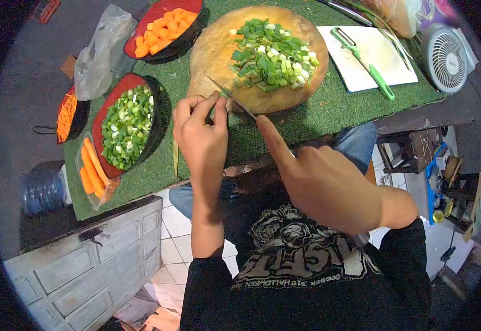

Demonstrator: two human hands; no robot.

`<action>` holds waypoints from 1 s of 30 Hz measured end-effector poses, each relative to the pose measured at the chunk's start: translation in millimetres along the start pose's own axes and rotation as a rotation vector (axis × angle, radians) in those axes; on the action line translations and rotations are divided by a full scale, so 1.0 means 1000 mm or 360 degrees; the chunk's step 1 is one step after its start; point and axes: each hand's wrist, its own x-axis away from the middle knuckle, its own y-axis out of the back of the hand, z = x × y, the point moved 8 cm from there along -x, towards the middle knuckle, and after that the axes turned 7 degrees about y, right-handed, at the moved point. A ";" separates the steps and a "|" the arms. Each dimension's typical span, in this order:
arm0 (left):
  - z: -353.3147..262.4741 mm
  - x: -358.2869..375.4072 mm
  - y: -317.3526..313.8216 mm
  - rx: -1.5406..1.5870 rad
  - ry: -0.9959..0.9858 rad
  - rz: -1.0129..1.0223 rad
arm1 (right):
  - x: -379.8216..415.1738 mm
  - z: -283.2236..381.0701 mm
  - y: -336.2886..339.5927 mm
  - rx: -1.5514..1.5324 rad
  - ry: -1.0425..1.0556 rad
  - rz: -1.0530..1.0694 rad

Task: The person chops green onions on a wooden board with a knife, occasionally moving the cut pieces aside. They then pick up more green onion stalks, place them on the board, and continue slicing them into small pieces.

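Observation:
My right hand [328, 185] is wrapped round a knife [235, 101], index finger stretched along its spine. The blade slants over the near left edge of the round wooden chopping board [210, 52]. Close to the blade, my left hand [202, 132] is closed in a pinch on a green onion [225, 92]. Only a bit of green shows at the fingertips, and a long leaf [176, 157] hangs below the hand. A heap of chopped green onion [273, 58] lies on the board, beyond the knife.
Left of the board are a bowl of carrot chunks [166, 30], a bowl of chopped green onion [127, 127], shredded carrot [65, 118], carrot sticks [92, 168] and a plastic bag [101, 55]. To the right are a white board [356, 80], a green peeler [364, 63] and a small fan [447, 59].

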 end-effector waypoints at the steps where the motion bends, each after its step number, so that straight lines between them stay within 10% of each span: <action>1: 0.000 0.000 0.000 0.0015 0.0008 0.0007 | 0.000 0.003 0.004 0.0000 0.0000 0.0003; 30: -0.002 -0.001 0.003 -0.0134 -0.0156 0.0000 | -0.015 -0.004 0.009 -0.0061 0.0155 -0.0118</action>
